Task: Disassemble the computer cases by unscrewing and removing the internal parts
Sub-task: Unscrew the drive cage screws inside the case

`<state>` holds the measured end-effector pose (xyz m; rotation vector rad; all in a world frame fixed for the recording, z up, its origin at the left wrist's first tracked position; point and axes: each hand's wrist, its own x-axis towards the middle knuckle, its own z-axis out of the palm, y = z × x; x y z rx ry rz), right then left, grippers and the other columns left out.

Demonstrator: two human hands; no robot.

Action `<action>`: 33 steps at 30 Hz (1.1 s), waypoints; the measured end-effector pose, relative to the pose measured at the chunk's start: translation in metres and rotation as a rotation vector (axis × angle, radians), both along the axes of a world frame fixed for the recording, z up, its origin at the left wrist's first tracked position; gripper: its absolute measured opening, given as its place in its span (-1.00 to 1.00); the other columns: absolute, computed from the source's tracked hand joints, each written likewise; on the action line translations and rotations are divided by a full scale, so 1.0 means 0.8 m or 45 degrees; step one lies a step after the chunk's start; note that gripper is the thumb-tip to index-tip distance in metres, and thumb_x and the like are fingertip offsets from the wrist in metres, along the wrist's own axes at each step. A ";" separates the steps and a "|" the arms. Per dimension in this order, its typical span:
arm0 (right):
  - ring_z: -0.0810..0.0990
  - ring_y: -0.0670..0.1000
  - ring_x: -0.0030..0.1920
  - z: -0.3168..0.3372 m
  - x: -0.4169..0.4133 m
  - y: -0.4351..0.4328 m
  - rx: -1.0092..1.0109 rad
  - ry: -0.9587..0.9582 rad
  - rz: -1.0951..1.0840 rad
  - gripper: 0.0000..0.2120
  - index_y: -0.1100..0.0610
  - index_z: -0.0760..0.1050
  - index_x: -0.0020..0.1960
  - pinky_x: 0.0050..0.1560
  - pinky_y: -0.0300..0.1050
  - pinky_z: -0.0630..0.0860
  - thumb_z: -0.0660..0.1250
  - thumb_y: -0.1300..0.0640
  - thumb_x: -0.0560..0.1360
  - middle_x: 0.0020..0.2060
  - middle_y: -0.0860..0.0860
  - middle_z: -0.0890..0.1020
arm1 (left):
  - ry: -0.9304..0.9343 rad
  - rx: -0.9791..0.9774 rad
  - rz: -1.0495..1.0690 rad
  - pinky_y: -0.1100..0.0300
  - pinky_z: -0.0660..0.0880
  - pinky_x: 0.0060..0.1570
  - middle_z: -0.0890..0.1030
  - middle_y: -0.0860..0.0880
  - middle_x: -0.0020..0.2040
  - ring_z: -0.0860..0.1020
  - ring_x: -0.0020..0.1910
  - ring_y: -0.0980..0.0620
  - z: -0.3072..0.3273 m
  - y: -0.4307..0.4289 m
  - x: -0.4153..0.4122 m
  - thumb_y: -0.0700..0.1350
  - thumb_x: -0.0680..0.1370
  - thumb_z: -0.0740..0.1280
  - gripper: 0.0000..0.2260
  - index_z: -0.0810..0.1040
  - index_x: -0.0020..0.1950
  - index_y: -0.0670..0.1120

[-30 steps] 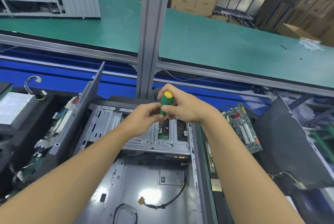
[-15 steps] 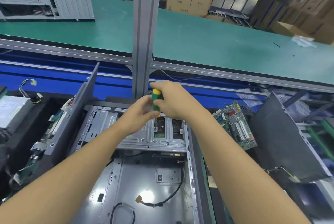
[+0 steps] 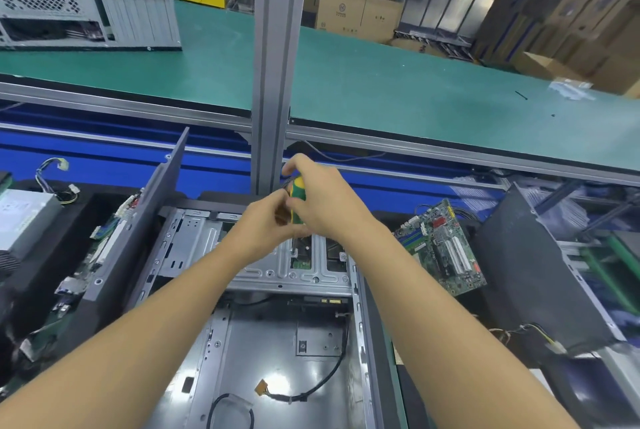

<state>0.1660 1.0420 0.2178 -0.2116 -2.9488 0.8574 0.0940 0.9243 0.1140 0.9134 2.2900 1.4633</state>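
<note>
An open grey computer case (image 3: 263, 342) lies flat in front of me, its metal drive cage (image 3: 194, 241) at the far end. My right hand (image 3: 325, 203) grips the green and yellow handle of a screwdriver (image 3: 298, 196), held upright over the cage. My left hand (image 3: 263, 224) pinches the lower part of the same screwdriver, just below the right hand. The tip is hidden behind my fingers. A black cable with an orange connector (image 3: 294, 394) lies loose on the case floor.
A removed green motherboard (image 3: 443, 248) lies to the right of the case, beside a dark side panel (image 3: 540, 279). Another dark panel (image 3: 138, 231) leans at the left, with a power supply (image 3: 24, 217) beyond it. A grey frame post (image 3: 273, 65) rises just behind my hands.
Both hands stay on the screwdriver over the drive cage. The right hand's fingers have shifted around the handle, covering more of its yellow top.
</note>
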 end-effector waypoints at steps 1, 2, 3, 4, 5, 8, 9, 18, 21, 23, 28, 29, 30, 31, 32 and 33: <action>0.53 -0.01 -0.01 0.001 0.002 0.003 -0.056 -0.017 0.037 -0.64 0.00 0.42 0.26 -0.18 -0.23 0.42 0.35 0.29 0.54 0.11 -0.02 0.57 | -0.061 -0.006 -0.071 0.25 0.54 -0.09 0.66 0.12 -0.08 0.61 -0.08 0.17 -0.001 -0.005 -0.003 0.02 0.45 0.50 -0.78 0.52 0.00 0.20; 0.55 -0.03 0.06 0.002 0.004 0.005 -0.118 -0.032 0.078 -0.60 -0.01 0.43 0.27 -0.08 -0.23 0.47 0.32 0.34 0.53 0.14 -0.07 0.58 | -0.105 -0.013 -0.136 0.27 0.54 -0.05 0.67 0.18 -0.03 0.62 0.00 0.21 -0.003 -0.008 -0.004 -0.04 0.52 0.46 -0.77 0.52 0.04 0.27; 0.55 -0.04 0.15 0.003 0.005 0.006 -0.171 -0.057 0.109 -0.55 -0.03 0.44 0.29 0.04 -0.19 0.51 0.29 0.38 0.51 0.20 -0.11 0.57 | -0.134 -0.013 -0.177 0.34 0.51 -0.05 0.67 0.24 -0.01 0.62 0.03 0.26 -0.003 -0.009 -0.001 -0.09 0.56 0.43 -0.76 0.53 0.04 0.29; 0.53 -0.02 0.25 0.003 0.005 0.007 -0.211 -0.093 0.126 -0.50 -0.04 0.43 0.33 0.16 -0.12 0.52 0.26 0.40 0.51 0.30 -0.12 0.53 | -0.143 -0.003 -0.190 0.40 0.49 -0.07 0.67 0.28 -0.03 0.62 0.02 0.30 -0.004 -0.008 0.001 -0.12 0.58 0.41 -0.78 0.55 0.02 0.25; 0.46 0.02 0.36 0.004 0.005 0.006 -0.229 -0.139 0.136 -0.47 -0.05 0.42 0.36 0.26 -0.02 0.50 0.23 0.40 0.50 0.40 -0.11 0.46 | -0.141 0.014 -0.178 0.44 0.49 -0.11 0.68 0.28 -0.07 0.62 -0.02 0.32 -0.005 -0.007 0.004 -0.14 0.58 0.40 -0.81 0.57 0.00 0.19; 0.23 0.11 0.49 0.001 0.003 -0.001 -0.033 -0.186 0.098 -0.56 -0.01 0.36 0.41 0.37 0.11 0.36 0.35 0.09 0.56 0.52 -0.05 0.27 | -0.079 0.040 -0.032 0.32 0.55 -0.16 0.69 0.16 -0.23 0.64 -0.16 0.24 -0.008 0.001 0.004 -0.15 0.50 0.48 -0.88 0.62 -0.14 0.07; 0.27 0.12 0.41 -0.001 0.002 -0.003 0.079 -0.158 0.014 -0.52 0.03 0.37 0.38 0.30 0.08 0.39 0.38 -0.10 0.54 0.43 0.01 0.32 | -0.070 0.023 0.019 0.31 0.55 -0.21 0.67 0.14 -0.29 0.63 -0.21 0.24 -0.008 0.003 0.003 -0.13 0.45 0.52 -0.87 0.61 -0.19 0.04; 0.47 0.06 0.13 0.011 -0.002 -0.002 0.126 -0.006 -0.068 -0.70 0.07 0.49 0.28 -0.03 -0.15 0.33 0.39 0.11 0.56 0.12 0.02 0.50 | -0.048 0.002 -0.064 0.33 0.53 -0.07 0.66 0.24 -0.03 0.61 0.00 0.26 0.000 -0.004 -0.003 0.00 0.41 0.56 -0.73 0.54 -0.05 0.27; 0.52 0.02 0.16 0.020 -0.001 0.007 0.013 -0.077 0.017 -0.56 0.02 0.47 0.26 0.00 -0.14 0.44 0.28 0.39 0.48 0.16 -0.05 0.58 | -0.148 0.139 -0.135 0.44 0.52 -0.02 0.67 0.27 0.04 0.62 0.07 0.28 0.002 -0.012 -0.004 -0.22 0.53 0.46 -0.63 0.58 0.06 0.29; 0.53 0.02 0.11 0.021 -0.001 0.009 -0.074 -0.111 0.064 -0.55 0.01 0.48 0.18 -0.06 -0.16 0.45 0.23 0.44 0.42 0.12 -0.07 0.59 | -0.131 0.136 -0.105 0.47 0.50 -0.05 0.70 0.23 -0.04 0.65 -0.01 0.26 0.002 -0.009 -0.004 -0.26 0.51 0.47 -0.66 0.60 0.03 0.21; 0.32 0.03 0.17 0.005 -0.007 0.004 0.111 -0.146 -0.051 -0.66 0.02 0.45 0.18 -0.06 -0.05 0.35 0.34 -0.17 0.53 0.11 0.00 0.37 | -0.054 0.019 0.018 0.45 0.40 -0.34 0.63 0.19 -0.29 0.55 -0.32 0.31 0.005 0.001 -0.006 -0.12 0.45 0.55 -0.78 0.55 -0.17 0.13; 0.32 0.04 0.12 0.002 -0.008 0.003 0.208 -0.116 -0.126 -0.57 0.05 0.46 0.16 -0.08 -0.03 0.35 0.32 -0.28 0.52 0.08 0.02 0.35 | -0.067 -0.007 0.010 0.44 0.40 -0.32 0.63 0.16 -0.29 0.56 -0.30 0.29 0.006 0.002 -0.007 -0.08 0.43 0.56 -0.80 0.56 -0.18 0.13; 0.39 0.07 0.06 0.001 -0.009 0.002 0.292 -0.073 -0.185 -0.52 0.09 0.48 0.12 -0.12 -0.03 0.37 0.30 -0.33 0.51 0.05 0.03 0.36 | -0.062 -0.038 -0.008 0.44 0.39 -0.29 0.64 0.16 -0.27 0.57 -0.27 0.27 0.007 0.003 -0.007 -0.04 0.42 0.57 -0.81 0.57 -0.19 0.14; 0.45 0.09 0.00 0.001 -0.011 0.003 0.331 -0.031 -0.219 -0.51 0.12 0.50 0.08 -0.15 -0.03 0.39 0.31 -0.32 0.52 0.02 0.04 0.40 | -0.043 -0.065 -0.025 0.45 0.40 -0.27 0.64 0.18 -0.25 0.57 -0.24 0.28 0.008 0.004 -0.007 -0.02 0.40 0.58 -0.80 0.58 -0.18 0.15; 0.49 0.10 -0.03 0.002 -0.010 0.003 0.311 -0.001 -0.224 -0.55 0.13 0.50 0.06 -0.16 -0.04 0.40 0.35 -0.27 0.53 0.00 0.05 0.43 | -0.028 -0.082 -0.038 0.45 0.41 -0.25 0.63 0.19 -0.24 0.57 -0.21 0.29 0.009 0.005 -0.007 -0.01 0.39 0.59 -0.79 0.58 -0.15 0.16; 0.50 0.10 -0.02 0.002 -0.010 0.004 0.250 0.026 -0.205 -0.61 0.13 0.50 0.08 -0.15 -0.07 0.39 0.39 -0.19 0.53 0.01 0.05 0.47 | -0.043 -0.067 -0.054 0.43 0.43 -0.19 0.63 0.18 -0.20 0.57 -0.19 0.29 0.009 0.005 -0.007 -0.02 0.38 0.60 -0.77 0.58 -0.10 0.15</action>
